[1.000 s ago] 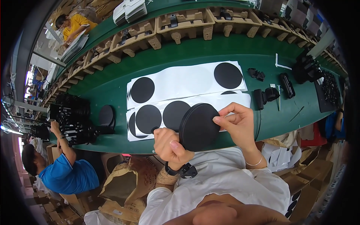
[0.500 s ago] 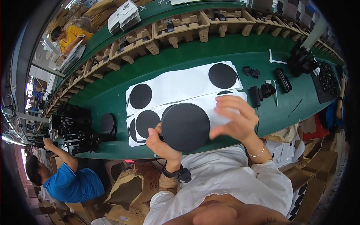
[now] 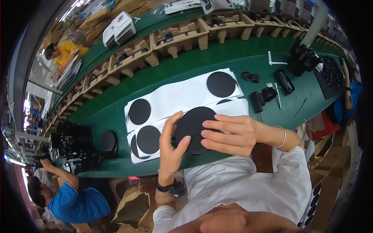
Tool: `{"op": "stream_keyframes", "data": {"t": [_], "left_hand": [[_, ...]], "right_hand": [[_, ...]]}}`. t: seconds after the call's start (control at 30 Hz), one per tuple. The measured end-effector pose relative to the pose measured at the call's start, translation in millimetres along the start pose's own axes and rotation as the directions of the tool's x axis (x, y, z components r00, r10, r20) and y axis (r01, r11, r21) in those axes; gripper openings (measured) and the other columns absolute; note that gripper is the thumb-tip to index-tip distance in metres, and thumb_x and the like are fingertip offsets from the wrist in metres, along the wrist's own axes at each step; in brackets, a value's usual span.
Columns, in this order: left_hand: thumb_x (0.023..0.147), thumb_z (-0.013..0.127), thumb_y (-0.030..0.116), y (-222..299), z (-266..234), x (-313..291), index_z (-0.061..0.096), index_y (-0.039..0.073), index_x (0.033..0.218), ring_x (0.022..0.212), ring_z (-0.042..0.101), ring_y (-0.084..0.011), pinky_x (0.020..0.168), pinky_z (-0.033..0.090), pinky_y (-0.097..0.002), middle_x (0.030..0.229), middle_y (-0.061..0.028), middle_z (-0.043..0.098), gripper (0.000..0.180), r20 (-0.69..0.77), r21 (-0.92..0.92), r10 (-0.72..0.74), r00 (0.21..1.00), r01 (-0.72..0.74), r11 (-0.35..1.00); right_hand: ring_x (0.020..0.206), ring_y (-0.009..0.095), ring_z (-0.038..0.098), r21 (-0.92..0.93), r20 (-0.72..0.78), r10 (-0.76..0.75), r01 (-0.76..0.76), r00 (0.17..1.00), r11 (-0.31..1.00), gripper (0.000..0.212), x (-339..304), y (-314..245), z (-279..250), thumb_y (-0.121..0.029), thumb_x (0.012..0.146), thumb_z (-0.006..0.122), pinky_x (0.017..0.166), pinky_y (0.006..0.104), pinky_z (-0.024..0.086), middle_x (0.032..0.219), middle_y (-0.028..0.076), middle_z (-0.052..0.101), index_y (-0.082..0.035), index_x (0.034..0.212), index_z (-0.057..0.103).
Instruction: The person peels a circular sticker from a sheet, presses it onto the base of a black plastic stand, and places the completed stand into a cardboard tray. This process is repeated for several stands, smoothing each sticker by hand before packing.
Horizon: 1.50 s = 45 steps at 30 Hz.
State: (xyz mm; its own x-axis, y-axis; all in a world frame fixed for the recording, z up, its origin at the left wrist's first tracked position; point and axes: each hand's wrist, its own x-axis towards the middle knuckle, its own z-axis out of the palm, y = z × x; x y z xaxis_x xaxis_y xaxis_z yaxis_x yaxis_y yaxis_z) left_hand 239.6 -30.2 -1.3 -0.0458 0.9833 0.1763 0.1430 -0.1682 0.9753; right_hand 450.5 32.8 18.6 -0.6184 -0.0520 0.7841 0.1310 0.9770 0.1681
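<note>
Over the front edge of the bench I have a round black disc (image 3: pixel 193 125). My left hand (image 3: pixel 171 143) grips its left side, the thumb on the face and the fingers along the rim. Stretched-out fingers of my right hand (image 3: pixel 233 134) lie flat across the disc's right half; the thumb is hidden. Behind the disc are white sheets (image 3: pixel 175 93) bearing black round pads, such as one at the upper left (image 3: pixel 140 111), one at the lower left (image 3: pixel 148 139) and one at the right (image 3: pixel 221 84).
Cardboard-pulp trays (image 3: pixel 178 35) line the bench's far side. Black clamp-like parts (image 3: pixel 268 94), a screwdriver (image 3: pixel 278 96) and a black part pile (image 3: pixel 332 72) sit right. Black stands (image 3: pixel 74 143) crowd the left, beside a round black base (image 3: pixel 109 140). A co-worker in blue (image 3: pixel 79 202) sits left.
My right hand has come from the air beside the disc onto its face. My left hand has shifted its hold to the left rim, and the disc's face now tilts differently.
</note>
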Motion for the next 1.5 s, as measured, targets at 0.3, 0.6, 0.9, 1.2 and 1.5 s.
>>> {"op": "stream_keyframes", "data": {"t": [0.3, 0.6, 0.9, 1.2, 1.5], "left_hand": [[0.079, 0.061, 0.013, -23, -89, 5, 0.056, 0.002, 0.11, 0.123, 0.041, -0.035, 0.101, 0.03, -0.046, 0.12, -0.0149, 0.053, 0.033, -0.065, 0.995, 0.491, 0.868, 0.093, -0.033], [0.083, 0.048, 0.014, -97, -204, -57, 0.058, 0.001, 0.106, 0.116, 0.047, -0.03, 0.108, 0.024, -0.0457, 0.104, -0.014, 0.06, 0.028, -0.167, 0.79, -0.017, 0.986, 0.123, -0.601], [0.083, 0.048, 0.014, -105, -230, -60, 0.055, 0.0, 0.112, 0.107, 0.051, -0.0273, 0.103, 0.029, -0.0423, 0.1, -0.0142, 0.061, 0.033, -0.14, 0.77, -0.156, 0.978, 0.008, -0.638], [0.073, 0.065, 0.019, -39, -218, -31, 0.056, 0.004, 0.083, 0.08, 0.053, -0.0268, 0.082, 0.038, -0.0396, 0.073, -0.0111, 0.057, 0.02, 0.049, 0.906, -0.024, 0.999, -0.055, -0.42], [0.073, 0.065, 0.014, -3, -174, -44, 0.053, 0.005, 0.071, 0.068, 0.048, -0.0273, 0.072, 0.037, -0.0399, 0.065, -0.0097, 0.05, 0.015, 0.148, 0.973, 0.289, 0.946, -0.087, -0.216]], "right_hand": [[0.069, 0.031, 0.065, -0.412, -0.05, 0.474, -0.451, 0.879, 0.792, 0.026, -16, 208, -27, -0.01, 0.077, 0.066, 0.062, 0.036, 0.051, 0.081, 0.016, 0.066, -0.004, 0.102, 0.065], [0.086, 0.037, 0.062, -0.632, -0.302, 0.765, -0.72, 0.569, 0.287, 0.029, -139, 429, -65, -0.014, 0.074, 0.068, 0.08, 0.0428, 0.051, 0.092, 0.02, 0.066, -0.003, 0.101, 0.067], [0.096, 0.036, 0.059, -0.756, -0.011, 0.968, -0.635, 0.252, 0.157, 0.037, -157, 426, -68, -0.034, 0.08, 0.065, 0.086, 0.0408, 0.048, 0.102, 0.019, 0.064, -0.009, 0.107, 0.066], [0.127, 0.036, 0.033, -0.883, -0.047, 0.978, -0.467, 0.202, 0.054, 0.049, -148, 331, -57, -0.05, 0.085, 0.053, 0.099, 0.0569, 0.03, 0.139, 0.014, 0.037, -0.019, 0.122, 0.056], [0.083, 0.027, 0.051, -0.025, 0.285, 0.539, -0.556, 0.792, 0.831, 0.029, 2, 27, 47, -0.002, 0.065, 0.059, 0.077, 0.0401, 0.041, 0.087, 0.009, 0.055, -0.005, 0.093, 0.064]]}}
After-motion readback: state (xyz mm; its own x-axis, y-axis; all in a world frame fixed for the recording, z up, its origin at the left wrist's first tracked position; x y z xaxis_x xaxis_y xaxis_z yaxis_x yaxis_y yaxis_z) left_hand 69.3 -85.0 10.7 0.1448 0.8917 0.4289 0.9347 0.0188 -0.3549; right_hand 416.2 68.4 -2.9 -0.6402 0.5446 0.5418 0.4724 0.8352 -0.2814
